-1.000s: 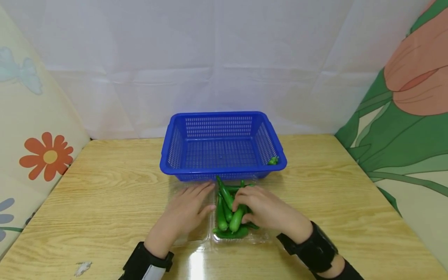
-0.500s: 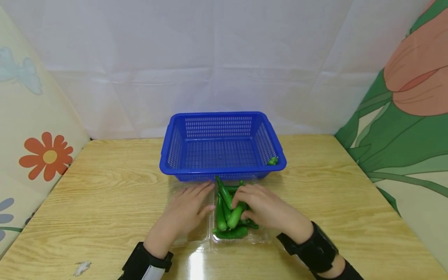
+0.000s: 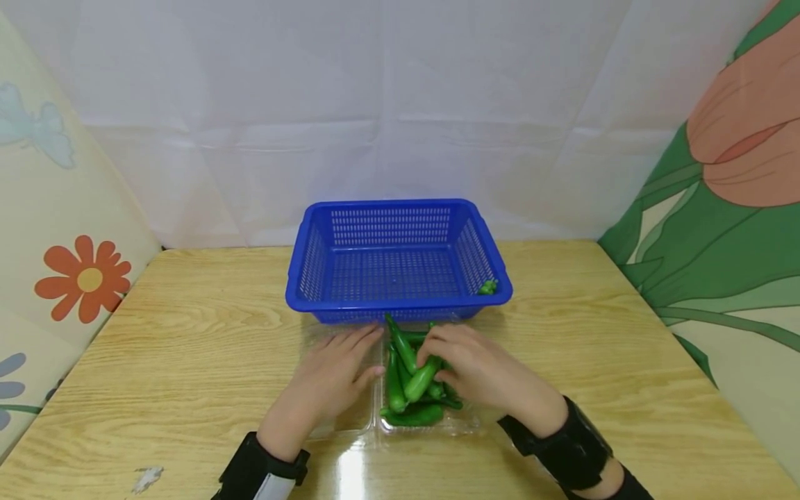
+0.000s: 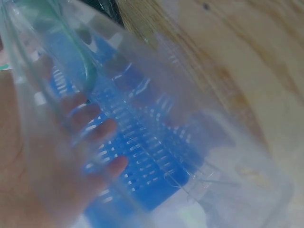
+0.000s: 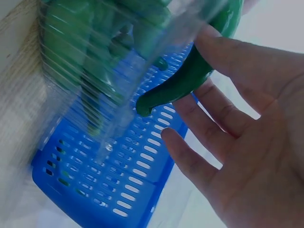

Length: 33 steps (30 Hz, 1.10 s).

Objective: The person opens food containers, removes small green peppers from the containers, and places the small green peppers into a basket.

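Several green peppers (image 3: 395,382) lie heaped in a clear plastic clamshell box (image 3: 459,427) in the head view. My right hand (image 3: 471,364) pinches one green pepper (image 3: 421,380) between thumb and fingers, over the heap. The right wrist view shows this pepper (image 5: 183,78) curving down from the thumb, beside the see-through wall of the box. Flat over the clear lid (image 3: 356,423), left of the peppers, lies my left hand (image 3: 331,371), its fingers extended. Through the plastic, the left wrist view shows the left fingers (image 4: 102,130) spread apart.
Right behind the box stands a blue mesh basket (image 3: 400,305). A small green piece (image 3: 488,287) shows in its front right corner. Both stand on a wooden table (image 3: 206,361), backed by a white sheet (image 3: 250,139) with patterned panels at either side.
My right hand has lifted the pinched pepper slightly, its lower end swinging up and left to uncover others beneath. The left hand has stayed in place.
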{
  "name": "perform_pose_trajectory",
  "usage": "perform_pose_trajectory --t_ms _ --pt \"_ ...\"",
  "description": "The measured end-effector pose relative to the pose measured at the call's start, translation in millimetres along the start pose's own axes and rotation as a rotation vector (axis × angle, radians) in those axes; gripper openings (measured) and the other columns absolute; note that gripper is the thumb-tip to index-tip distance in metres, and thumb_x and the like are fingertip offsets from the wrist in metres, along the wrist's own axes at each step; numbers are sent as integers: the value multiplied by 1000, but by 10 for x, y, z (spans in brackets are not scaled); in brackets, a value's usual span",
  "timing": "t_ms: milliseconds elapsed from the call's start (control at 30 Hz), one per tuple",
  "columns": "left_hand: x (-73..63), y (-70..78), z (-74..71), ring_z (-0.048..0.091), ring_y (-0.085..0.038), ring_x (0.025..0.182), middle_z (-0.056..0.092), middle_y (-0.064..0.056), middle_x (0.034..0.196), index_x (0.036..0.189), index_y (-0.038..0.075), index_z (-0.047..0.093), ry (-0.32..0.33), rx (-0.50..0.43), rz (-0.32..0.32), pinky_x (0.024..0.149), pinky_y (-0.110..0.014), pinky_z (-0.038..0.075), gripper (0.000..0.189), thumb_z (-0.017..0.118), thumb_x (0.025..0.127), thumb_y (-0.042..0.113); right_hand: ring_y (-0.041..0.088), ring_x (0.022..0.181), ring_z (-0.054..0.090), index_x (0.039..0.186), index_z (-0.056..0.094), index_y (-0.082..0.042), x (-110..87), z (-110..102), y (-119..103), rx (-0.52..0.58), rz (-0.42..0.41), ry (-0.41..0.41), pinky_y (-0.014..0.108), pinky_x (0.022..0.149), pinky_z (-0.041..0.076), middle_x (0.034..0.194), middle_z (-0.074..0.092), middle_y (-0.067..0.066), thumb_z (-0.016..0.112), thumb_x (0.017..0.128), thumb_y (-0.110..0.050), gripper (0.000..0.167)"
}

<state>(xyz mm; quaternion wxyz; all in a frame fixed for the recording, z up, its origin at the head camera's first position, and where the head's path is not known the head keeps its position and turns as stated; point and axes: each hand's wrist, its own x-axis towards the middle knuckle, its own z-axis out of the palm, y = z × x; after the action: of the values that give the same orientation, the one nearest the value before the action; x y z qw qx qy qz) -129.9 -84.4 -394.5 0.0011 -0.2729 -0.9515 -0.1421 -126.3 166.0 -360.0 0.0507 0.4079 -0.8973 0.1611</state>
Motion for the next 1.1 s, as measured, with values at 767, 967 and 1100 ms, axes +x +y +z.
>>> perform_pose_trajectory --t_ms 767,967,1100 --pt "6 3 -4 39 -27 140 40 -5 155 152 13 41 -14 -16 3 115 -51 32 60 51 102 44 12 90 64 106 72 -12 -26 -90 -7 7 27 4 33 78 56 98 64 -6 83 81 -10 28" --pt "3 -4 4 40 -29 140 40 -5 155 152 14 41 -6 -16 2 115 -52 31 60 52 102 44 10 87 64 108 69 -11 -23 -104 -3 47 43 22 29 75 56 98 66 -6 79 86 -11 24" --pt "-5 -5 5 40 -29 140 39 -5 156 152 14 41 -2 -11 -1 115 -52 30 60 52 101 44 11 87 65 108 68 -12 -23 -112 3 42 37 54 31 75 56 99 68 -4 77 88 -13 22"
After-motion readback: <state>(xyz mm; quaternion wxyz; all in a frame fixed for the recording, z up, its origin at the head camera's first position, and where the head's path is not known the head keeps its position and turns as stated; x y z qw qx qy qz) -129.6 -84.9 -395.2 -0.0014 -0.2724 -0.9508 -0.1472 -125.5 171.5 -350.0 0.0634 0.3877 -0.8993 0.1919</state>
